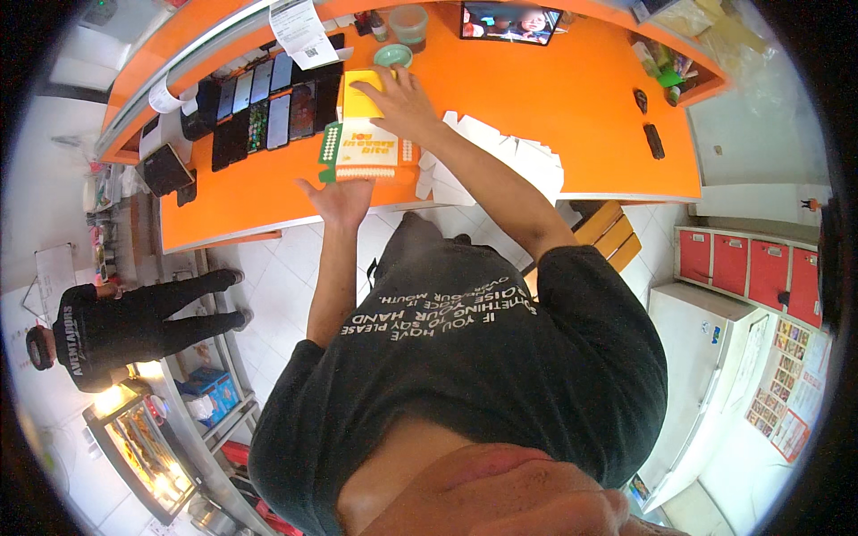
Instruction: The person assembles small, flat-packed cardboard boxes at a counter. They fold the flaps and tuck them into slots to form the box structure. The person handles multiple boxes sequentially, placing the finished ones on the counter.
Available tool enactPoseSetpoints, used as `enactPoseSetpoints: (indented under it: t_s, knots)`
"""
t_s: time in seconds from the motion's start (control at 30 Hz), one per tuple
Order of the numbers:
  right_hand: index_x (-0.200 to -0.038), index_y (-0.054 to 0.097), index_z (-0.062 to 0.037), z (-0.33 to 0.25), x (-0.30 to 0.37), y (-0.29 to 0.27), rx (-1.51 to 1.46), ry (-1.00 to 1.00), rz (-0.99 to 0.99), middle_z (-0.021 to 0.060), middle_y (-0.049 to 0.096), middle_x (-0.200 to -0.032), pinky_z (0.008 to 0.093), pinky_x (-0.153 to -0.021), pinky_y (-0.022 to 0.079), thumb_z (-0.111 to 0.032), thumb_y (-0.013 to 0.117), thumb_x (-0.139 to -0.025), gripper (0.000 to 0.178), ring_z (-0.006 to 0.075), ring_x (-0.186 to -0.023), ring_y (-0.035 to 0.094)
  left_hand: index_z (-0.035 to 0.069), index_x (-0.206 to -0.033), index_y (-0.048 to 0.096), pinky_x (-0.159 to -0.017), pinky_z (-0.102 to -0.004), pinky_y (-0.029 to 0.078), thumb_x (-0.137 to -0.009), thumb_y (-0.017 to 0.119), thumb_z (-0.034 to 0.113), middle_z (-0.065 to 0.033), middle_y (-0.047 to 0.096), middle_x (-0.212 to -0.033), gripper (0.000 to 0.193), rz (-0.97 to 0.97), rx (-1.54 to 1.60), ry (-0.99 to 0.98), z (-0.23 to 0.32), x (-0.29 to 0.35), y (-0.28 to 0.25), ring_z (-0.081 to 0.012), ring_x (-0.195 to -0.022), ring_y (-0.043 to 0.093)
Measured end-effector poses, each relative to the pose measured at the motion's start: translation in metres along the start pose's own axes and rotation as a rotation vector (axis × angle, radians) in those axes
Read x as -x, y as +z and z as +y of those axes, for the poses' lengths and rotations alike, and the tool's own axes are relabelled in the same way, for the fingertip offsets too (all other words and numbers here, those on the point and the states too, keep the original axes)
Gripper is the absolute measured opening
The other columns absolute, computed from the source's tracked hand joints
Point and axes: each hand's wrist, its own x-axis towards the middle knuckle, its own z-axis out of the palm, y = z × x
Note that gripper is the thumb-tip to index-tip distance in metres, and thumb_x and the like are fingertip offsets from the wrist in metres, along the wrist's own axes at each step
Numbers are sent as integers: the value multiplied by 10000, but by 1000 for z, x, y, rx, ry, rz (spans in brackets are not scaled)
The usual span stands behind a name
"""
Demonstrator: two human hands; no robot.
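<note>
A partly folded cardboard food box (368, 147) lies at the near side of the orange counter, in yellow and white with green and orange edges. My left hand (344, 201) is at the box's near edge, its thumb stretched out to the left; the other fingers are partly hidden by the cardboard. My right hand (402, 103) lies over the box's yellow far panel (359, 98) with its fingers spread. Just right of the box, a pile of white flat cardboard pieces (500, 165) rests under my right forearm.
Several phones and tablets (279, 121) stand in rows at the left, with a paper receipt (304, 34) hanging above. A green bowl (393, 56), a clear tub (408, 27) and a lit screen (509, 22) sit at the far side. Another person (98, 330) stands at the left, beside a lit display warmer (147, 447).
</note>
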Motion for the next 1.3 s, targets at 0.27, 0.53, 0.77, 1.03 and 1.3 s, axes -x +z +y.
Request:
enactPoseSetpoints:
  t_s: [0.27, 0.53, 0.77, 1.03, 1.3]
  knots:
    - [-1461, 416, -381, 19, -43, 82, -39, 126, -293, 100, 249, -1598, 637, -1117, 295, -365, 804, -767, 795, 407, -1480, 183, 95, -1570, 175, -1191, -584, 62, -920, 452, 706, -139, 152, -1635, 934, 481, -756, 190, 27, -17, -31, -298, -1506, 121]
    - [-1459, 432, -378, 25, -20, 101, 41, 58, -72, 107, 269, -1589, 624, -1159, 204, -478, 775, -769, 777, 398, -1474, 201, 316, -1580, 208, -1084, -768, 35, -968, 461, 602, -86, 57, -1669, 722, 224, -2433, -55, 2, -12, -113, -361, -1527, 48]
    - [-1431, 468, -205, 98, 149, 21, 228, 489, -52, 137, 334, -1537, 643, -1143, 164, -478, 767, -765, 780, 405, -1474, 166, 273, -1582, 200, -1048, -798, 113, -921, 503, 648, -140, 92, -1649, 818, 117, -2664, -22, -25, 1, -119, -385, -1495, 142]
    - [-1509, 342, -179, 146, 278, -47, 111, 766, -261, 91, 320, -1585, 636, -1158, 200, -540, 776, -757, 940, 308, -1486, 248, 193, -1513, 336, -1048, -697, 163, -887, 623, 553, -163, 318, -1513, 777, 174, -2401, 393, -48, 4, -97, -360, -1414, 238]
    - [-1139, 602, -111, 120, 281, -47, 350, 581, -94, 121, 592, -1262, 537, -1003, 431, -314, 654, -885, 329, 303, -1227, 537, 96, -1342, 529, -1029, -526, 341, -913, 679, 263, -145, 540, -1318, 483, -154, -1997, 592, -75, -7, -39, -309, -1269, 458]
